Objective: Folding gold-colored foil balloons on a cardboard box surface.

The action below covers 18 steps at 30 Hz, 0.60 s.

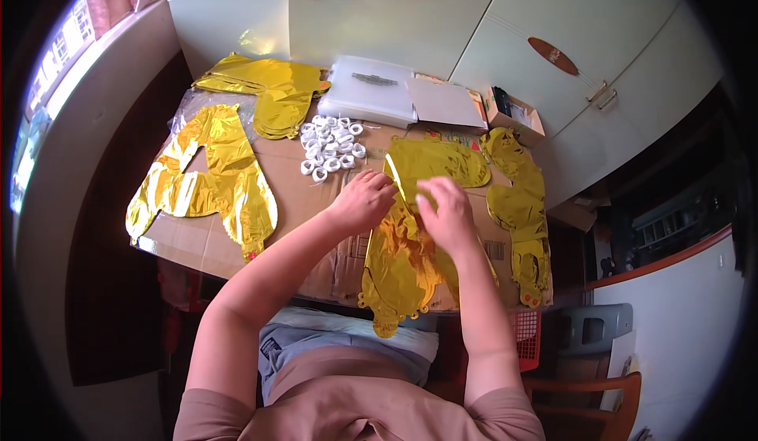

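A flat gold foil balloon point(401, 271) lies in front of me, its lower end hanging over the table's near edge. My left hand point(367, 202) has its fingers pinched on the upper edge of this foil. Just to the right, my right hand point(444, 213) hovers over the same balloon with fingers curled and slightly blurred; what it holds, if anything, is too small to make out. Beyond both hands, another part of gold foil point(438, 161) lies flat. Small white ribbon rolls point(332, 145) sit heaped past my left hand.
Cardboard point(304, 212) covers the table. A gold letter-shaped balloon point(213, 172) lies at left, folded gold foil point(272, 86) behind it, and a long gold balloon point(517, 212) at right. A stack of clear plastic point(367, 93) and a small open box point(513, 117) stand along the cabinets.
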Available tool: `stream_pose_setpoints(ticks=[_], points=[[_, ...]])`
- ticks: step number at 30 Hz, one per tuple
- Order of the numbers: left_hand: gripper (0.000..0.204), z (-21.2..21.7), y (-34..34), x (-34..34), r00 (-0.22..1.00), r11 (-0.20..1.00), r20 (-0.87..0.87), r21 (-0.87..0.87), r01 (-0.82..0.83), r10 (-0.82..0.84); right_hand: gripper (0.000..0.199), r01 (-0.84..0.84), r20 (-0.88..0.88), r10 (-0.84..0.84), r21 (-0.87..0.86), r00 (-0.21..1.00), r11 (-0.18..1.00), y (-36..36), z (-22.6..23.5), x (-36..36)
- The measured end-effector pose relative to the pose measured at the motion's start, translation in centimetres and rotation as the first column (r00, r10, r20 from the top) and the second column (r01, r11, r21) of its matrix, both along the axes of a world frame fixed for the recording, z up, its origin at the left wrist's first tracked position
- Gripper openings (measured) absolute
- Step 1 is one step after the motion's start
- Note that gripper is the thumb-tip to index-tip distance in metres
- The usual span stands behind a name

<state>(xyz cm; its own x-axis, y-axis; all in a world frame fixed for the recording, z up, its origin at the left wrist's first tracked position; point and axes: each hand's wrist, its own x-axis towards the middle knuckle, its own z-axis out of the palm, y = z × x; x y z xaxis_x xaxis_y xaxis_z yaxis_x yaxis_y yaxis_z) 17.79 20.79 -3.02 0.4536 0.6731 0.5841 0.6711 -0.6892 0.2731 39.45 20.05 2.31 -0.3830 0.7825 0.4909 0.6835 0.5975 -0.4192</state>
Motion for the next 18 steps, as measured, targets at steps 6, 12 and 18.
stream_pose_setpoints(ticks=[6, 12, 18], points=[[0.021, -1.8, 1.2, 0.5, 1.0, 0.999, -0.007, 0.028, 0.021, -0.021, 0.02, -0.018, -0.01, 0.017, -0.088, 1.0, 0.996, -11.3, -1.4, 1.7], [0.023, -2.0, 0.9, 0.5, 1.0, 1.0, -0.027, -0.004, -0.003, 0.003, 0.031, 0.425, -0.062, -0.479, -0.372, 0.875, 0.825, -9.3, -1.7, 10.8], [0.027, -1.9, 0.7, 0.7, 0.997, 0.999, -0.071, -0.006, -0.038, 0.037, 0.028, 0.149, -0.46, -0.589, -0.691, 0.664, 0.708, 2.5, -1.4, 11.6]])
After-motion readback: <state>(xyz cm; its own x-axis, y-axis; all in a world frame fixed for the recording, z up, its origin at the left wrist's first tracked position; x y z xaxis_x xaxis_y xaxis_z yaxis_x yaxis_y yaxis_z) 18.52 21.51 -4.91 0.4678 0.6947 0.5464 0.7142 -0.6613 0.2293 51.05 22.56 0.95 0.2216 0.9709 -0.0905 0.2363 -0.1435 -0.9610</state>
